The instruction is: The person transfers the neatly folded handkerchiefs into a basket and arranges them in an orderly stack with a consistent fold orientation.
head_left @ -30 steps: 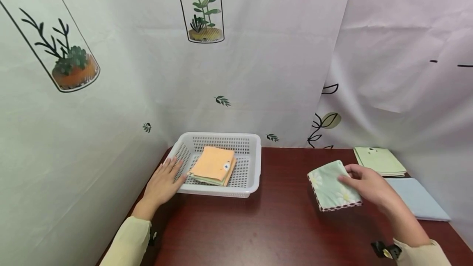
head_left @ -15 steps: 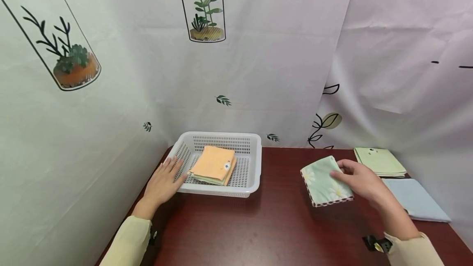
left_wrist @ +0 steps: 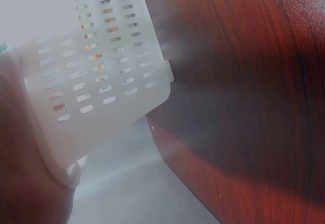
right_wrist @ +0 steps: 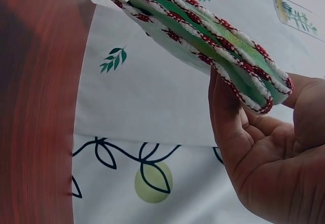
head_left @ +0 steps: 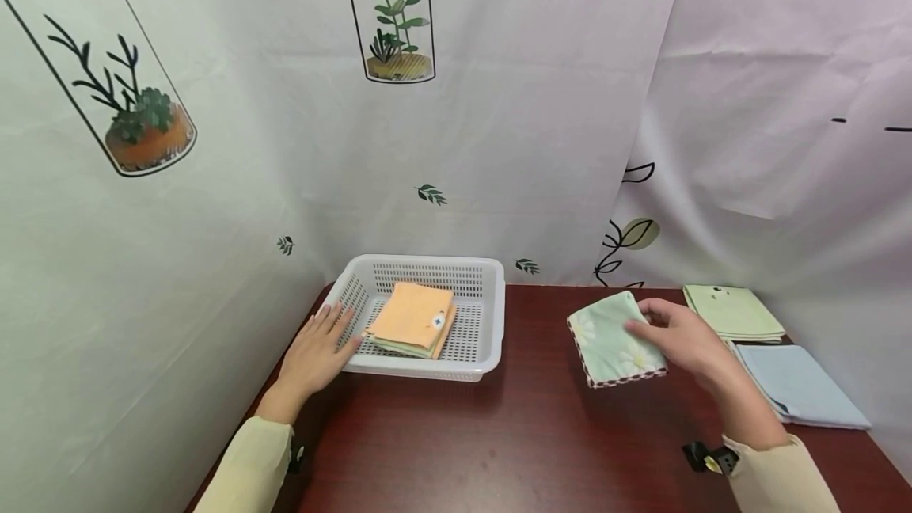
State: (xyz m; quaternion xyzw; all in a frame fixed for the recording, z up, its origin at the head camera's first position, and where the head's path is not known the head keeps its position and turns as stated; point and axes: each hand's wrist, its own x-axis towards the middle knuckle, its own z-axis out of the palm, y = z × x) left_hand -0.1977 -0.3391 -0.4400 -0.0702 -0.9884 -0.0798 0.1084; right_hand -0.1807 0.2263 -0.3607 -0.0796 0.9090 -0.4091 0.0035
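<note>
In the head view my right hand (head_left: 680,336) pinches a folded mint-green towel (head_left: 614,343) between thumb and fingers, above the table. White daisies and a dark-red-and-white stitched border mark the towel; its folded layers show in the right wrist view, where the hand (right_wrist: 277,148) grips one edge. My left hand (head_left: 315,353) rests with straight fingers on the left rim of a white perforated plastic basket (head_left: 492,315). Inside the basket lies a folded orange towel (head_left: 409,313) on top of a light green one (head_left: 402,348). The basket's slotted wall (left_wrist: 101,97) fills much of the left wrist view.
At the table's right edge lie a folded pale green towel (head_left: 734,311) and, nearer, a folded light blue towel (head_left: 805,386). The dark red wooden table (head_left: 492,442) meets printed white cloth (head_left: 513,141) at the back and sides.
My right hand has moved left and slightly up with the mint-green towel, away from the light blue towel. The left hand has stayed on the basket rim.
</note>
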